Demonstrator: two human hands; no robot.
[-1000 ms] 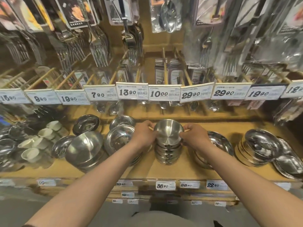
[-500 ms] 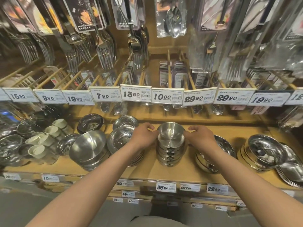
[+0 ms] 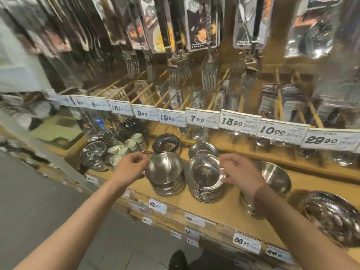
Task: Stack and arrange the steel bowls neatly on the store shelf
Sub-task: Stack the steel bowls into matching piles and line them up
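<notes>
Left hand (image 3: 131,168) loosely curled, grip empty, beside deep bowl stack (image 3: 165,172). Right hand (image 3: 240,172) fingertips touching shallow bowl stack (image 3: 206,178); grip relaxed.

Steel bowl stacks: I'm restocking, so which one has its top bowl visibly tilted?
The deep-bowl stack beside the left hand; its top bowl leans, while the neighbouring flat-dish stack sits level.

Bowl stack (image 3: 165,172) left of plate stack (image 3: 206,178)

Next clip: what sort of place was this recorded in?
Most likely a shop's kitchenware aisle. Printed price tags line the wooden shelf edges, packaged forks hang above, and stacks of steel bowls sit on display.
</notes>
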